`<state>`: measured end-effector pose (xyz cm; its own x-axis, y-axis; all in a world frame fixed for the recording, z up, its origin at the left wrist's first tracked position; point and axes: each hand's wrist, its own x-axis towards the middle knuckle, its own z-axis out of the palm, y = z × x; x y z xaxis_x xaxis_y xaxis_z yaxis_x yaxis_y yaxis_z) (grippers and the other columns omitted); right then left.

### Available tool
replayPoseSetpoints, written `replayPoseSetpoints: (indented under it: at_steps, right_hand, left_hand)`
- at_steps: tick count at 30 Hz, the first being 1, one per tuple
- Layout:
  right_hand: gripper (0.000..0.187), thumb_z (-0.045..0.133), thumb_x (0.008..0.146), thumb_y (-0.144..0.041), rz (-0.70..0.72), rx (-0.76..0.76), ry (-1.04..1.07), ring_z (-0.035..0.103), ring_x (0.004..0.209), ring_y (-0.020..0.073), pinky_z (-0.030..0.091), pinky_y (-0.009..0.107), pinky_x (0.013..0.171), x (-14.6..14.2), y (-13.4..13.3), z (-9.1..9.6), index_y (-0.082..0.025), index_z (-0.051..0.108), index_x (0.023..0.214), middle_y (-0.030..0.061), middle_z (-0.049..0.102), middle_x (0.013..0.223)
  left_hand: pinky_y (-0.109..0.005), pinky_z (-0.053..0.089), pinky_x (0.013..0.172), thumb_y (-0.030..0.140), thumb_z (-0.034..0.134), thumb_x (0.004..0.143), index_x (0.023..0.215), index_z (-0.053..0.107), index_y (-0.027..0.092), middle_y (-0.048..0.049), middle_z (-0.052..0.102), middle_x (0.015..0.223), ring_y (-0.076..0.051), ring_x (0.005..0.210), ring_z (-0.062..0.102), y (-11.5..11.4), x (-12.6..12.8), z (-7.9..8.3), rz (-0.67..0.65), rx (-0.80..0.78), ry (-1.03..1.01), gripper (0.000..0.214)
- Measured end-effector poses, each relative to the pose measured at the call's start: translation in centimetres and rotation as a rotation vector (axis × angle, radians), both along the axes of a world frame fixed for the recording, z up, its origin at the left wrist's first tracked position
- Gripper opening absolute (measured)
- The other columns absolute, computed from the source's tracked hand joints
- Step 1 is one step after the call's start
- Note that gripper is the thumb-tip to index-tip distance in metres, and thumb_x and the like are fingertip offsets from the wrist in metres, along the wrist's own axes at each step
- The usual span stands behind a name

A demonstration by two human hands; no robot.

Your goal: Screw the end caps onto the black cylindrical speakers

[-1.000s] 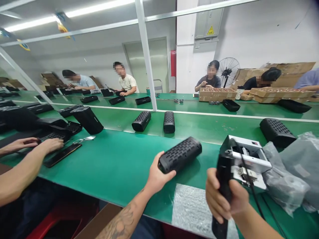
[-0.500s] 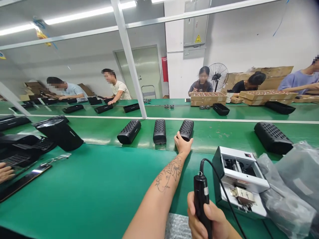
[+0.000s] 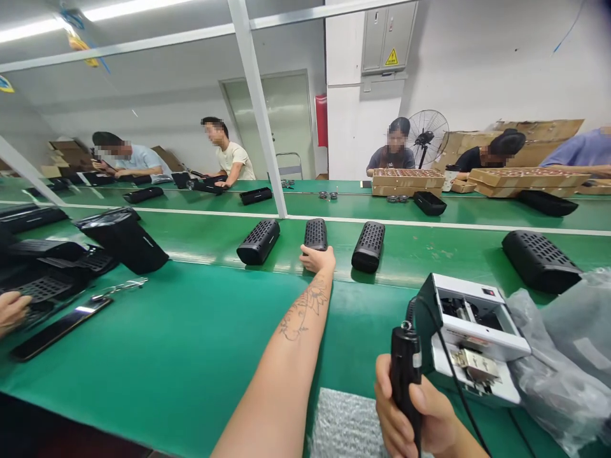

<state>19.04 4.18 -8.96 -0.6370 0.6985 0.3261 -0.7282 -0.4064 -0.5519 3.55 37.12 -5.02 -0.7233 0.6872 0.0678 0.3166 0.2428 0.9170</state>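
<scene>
My left hand (image 3: 318,259) reaches across to the belt and closes around the near end of a black perforated housing (image 3: 316,234), the middle one of three. One similar housing (image 3: 258,242) lies to its left and another (image 3: 368,247) to its right. In my right hand (image 3: 420,413), nearer to me, is a black corded electric screwdriver (image 3: 405,369), held upright with its cord end on top; its lower end is hidden. Just right of it stands a white and dark screw feeder (image 3: 470,337).
A bubble-wrap sheet (image 3: 346,423) lies at the front edge. Clear plastic bags (image 3: 568,356) crowd the right side, beside another housing (image 3: 541,261). On the left are stacked black parts (image 3: 126,238), a phone (image 3: 62,327) and another person's hand (image 3: 13,312). Co-workers sit across the belt (image 3: 429,248).
My left hand has moved left from the right-hand housing to the middle one. The right-hand housing now lies free. The view has shifted slightly, and the screwdriver stays in my right hand.
</scene>
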Motion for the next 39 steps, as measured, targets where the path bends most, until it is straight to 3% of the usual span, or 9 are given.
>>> replayPoseSetpoints:
  at_steps: [3,6,9,11,17,22,28,34,39]
  right_hand:
    - [0.046,0.09,0.102,-0.063,-0.345,0.027,-0.258,0.052,0.048,0.0108,0.056,0.027,0.057,2.5,-2.2,3.1,-0.024,0.067,0.112,-0.0066,0.06,0.067]
    - [0.036,0.092,0.101,-0.054,-1.041,0.153,-0.537,0.067,0.058,0.0206,0.06,0.036,0.061,5.9,-4.2,7.8,-0.025,0.076,0.112,-0.0003,0.07,0.071]
    - [0.023,0.096,0.094,-0.037,-1.726,0.334,-0.593,0.069,0.056,0.0218,0.064,0.04,0.059,9.2,-4.2,11.7,-0.024,0.079,0.103,-0.0011,0.072,0.068]
    - [0.026,0.097,0.093,-0.037,-1.871,0.353,-0.594,0.067,0.051,0.0195,0.064,0.037,0.057,10.7,-3.3,13.0,-0.022,0.077,0.1,-0.0024,0.071,0.066]
    - [0.048,0.101,0.091,-0.057,-1.728,0.336,-0.717,0.068,0.048,0.0177,0.064,0.033,0.055,12.0,-0.5,11.7,-0.02,0.069,0.091,-0.0033,0.068,0.061]
    - [0.04,0.096,0.097,-0.052,-1.646,0.332,-0.825,0.069,0.053,0.0192,0.065,0.035,0.059,11.7,-1.1,10.8,-0.02,0.073,0.092,-0.0014,0.071,0.064]
    - [0.03,0.1,0.093,-0.039,-1.686,0.369,-0.752,0.069,0.053,0.0201,0.063,0.036,0.057,10.1,-5.5,13.5,-0.02,0.078,0.098,0.0002,0.072,0.067]
    - [0.025,0.091,0.102,-0.046,-1.315,0.484,-0.589,0.063,0.05,0.0188,0.062,0.037,0.054,7.5,-12.4,16.7,-0.025,0.084,0.113,0.0013,0.07,0.068]
    - [0.025,0.087,0.107,-0.051,-1.148,0.489,-0.659,0.065,0.052,0.0194,0.061,0.038,0.058,5.3,-14.4,16.2,-0.029,0.083,0.118,0.0009,0.067,0.067]
  left_hand:
    - [-0.055,0.068,0.113,0.043,0.083,0.112,0.155,0.071,0.02,-0.0148,0.071,0.157,-0.033,0.137,0.075,-1.4,-2.1,1.7,-0.059,0.021,-0.075,0.049]
    - [-0.054,0.064,0.121,0.037,0.094,0.103,0.161,0.061,0.013,-0.0184,0.068,0.161,-0.03,0.139,0.073,-4.5,-5.6,2.6,-0.144,0.076,-0.129,0.071]
    - [-0.048,0.059,0.129,0.028,0.105,0.083,0.164,0.057,0.014,-0.0166,0.069,0.162,-0.027,0.139,0.073,-9.5,-10.3,1.8,-0.235,0.128,-0.181,0.095]
    - [-0.055,0.061,0.13,0.034,0.108,0.074,0.159,0.064,0.021,-0.0135,0.075,0.154,-0.032,0.137,0.076,-14.1,-13.7,0.3,-0.353,0.196,-0.175,0.096]
    - [-0.056,0.076,0.108,0.056,0.107,0.069,0.161,0.069,0.029,-0.0113,0.084,0.143,-0.039,0.123,0.086,-29.4,-19.3,-3.5,-0.786,0.157,0.029,0.103]
    - [-0.054,0.079,0.101,0.046,0.105,0.076,0.165,0.066,0.034,-0.0134,0.082,0.152,-0.041,0.126,0.087,-36.6,-18.1,-4.7,-1.079,0.074,0.013,0.098]
    - [-0.072,0.067,0.122,0.02,0.102,0.071,0.169,0.062,0.041,-0.0153,0.067,0.172,-0.049,0.152,0.073,-38.2,-16.2,-6.0,-1.218,0.16,0.193,0.108]
    - [-0.077,0.054,0.134,0.018,0.097,0.076,0.187,0.03,0.038,-0.0215,0.052,0.182,-0.049,0.16,0.065,-38.4,-15.1,-6.8,-1.3,0.205,0.19,0.131]
    - [-0.074,0.049,0.14,0.017,0.094,0.078,0.187,0.031,0.038,-0.0181,0.05,0.185,-0.047,0.166,0.06,-38.8,-14.7,-7.0,-1.279,0.221,0.203,0.127]
